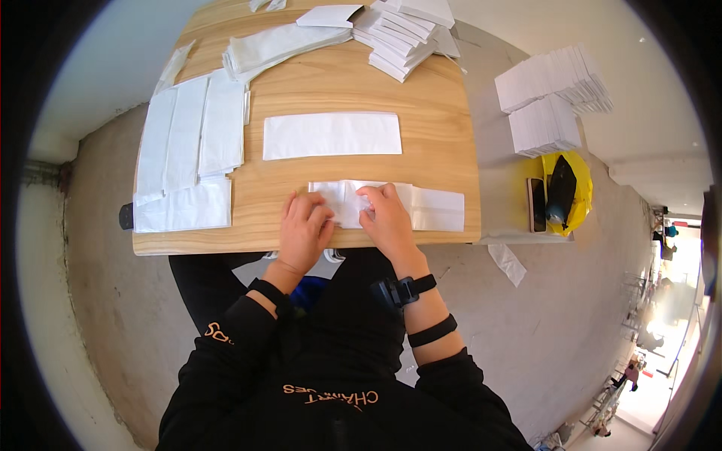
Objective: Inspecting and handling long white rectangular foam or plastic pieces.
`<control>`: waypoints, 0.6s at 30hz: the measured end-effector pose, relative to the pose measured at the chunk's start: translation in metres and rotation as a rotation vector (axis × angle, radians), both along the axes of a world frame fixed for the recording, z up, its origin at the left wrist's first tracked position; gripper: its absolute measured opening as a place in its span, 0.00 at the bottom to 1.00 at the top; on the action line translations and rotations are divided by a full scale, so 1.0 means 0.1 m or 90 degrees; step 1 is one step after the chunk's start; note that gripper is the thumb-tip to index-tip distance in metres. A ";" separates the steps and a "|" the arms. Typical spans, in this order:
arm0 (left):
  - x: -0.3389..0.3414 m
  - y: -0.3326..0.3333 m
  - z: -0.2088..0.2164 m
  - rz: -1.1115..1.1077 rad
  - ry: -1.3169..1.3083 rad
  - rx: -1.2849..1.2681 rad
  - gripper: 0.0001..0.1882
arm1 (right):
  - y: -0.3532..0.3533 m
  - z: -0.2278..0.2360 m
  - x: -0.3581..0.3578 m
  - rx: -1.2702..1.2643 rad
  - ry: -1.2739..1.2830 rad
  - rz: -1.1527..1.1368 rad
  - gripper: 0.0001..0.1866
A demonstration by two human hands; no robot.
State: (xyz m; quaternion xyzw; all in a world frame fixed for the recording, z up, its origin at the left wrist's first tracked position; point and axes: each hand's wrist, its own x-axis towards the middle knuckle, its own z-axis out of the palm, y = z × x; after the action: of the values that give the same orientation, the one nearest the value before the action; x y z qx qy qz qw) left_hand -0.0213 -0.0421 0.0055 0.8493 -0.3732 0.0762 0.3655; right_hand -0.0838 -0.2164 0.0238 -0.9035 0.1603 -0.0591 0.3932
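Along the near edge of the wooden table lies a flat, creased white sleeve (438, 210), paper-like, stretching sideways under both hands. My left hand (304, 223) has its fingers curled down on the left end of it. My right hand (386, 216) bends its thumb and fingers together on the sleeve's middle, pinching it. The sleeve's right part lies flat beyond my right hand. A second flat white sleeve (332, 135) lies just beyond, parallel to the table edge and touched by neither hand.
Overlapping white sleeves (182, 135) cover the left of the wooden table (316, 83). More sleeves (289, 46) and a heap of folded white pieces (398, 34) lie at the back. On the grey surface right stand white stacks (549, 83), a phone (535, 204) and a yellow bag (579, 203).
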 end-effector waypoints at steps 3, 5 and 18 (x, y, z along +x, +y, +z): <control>0.01 0.02 0.02 0.000 0.017 0.009 0.11 | 0.01 -0.02 0.02 -0.013 0.018 0.004 0.18; 0.01 0.02 0.05 0.037 -0.007 -0.032 0.07 | 0.00 -0.01 0.03 -0.033 0.047 0.007 0.17; 0.09 0.58 0.18 0.225 0.508 -0.194 0.06 | 0.04 0.08 0.02 -0.129 0.008 0.076 0.29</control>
State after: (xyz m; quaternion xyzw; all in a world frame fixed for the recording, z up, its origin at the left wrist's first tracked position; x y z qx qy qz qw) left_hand -0.0123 0.0154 0.0232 0.7994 -0.0373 -0.1415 0.5828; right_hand -0.0815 -0.2122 0.0317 -0.9469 0.1019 -0.0462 0.3014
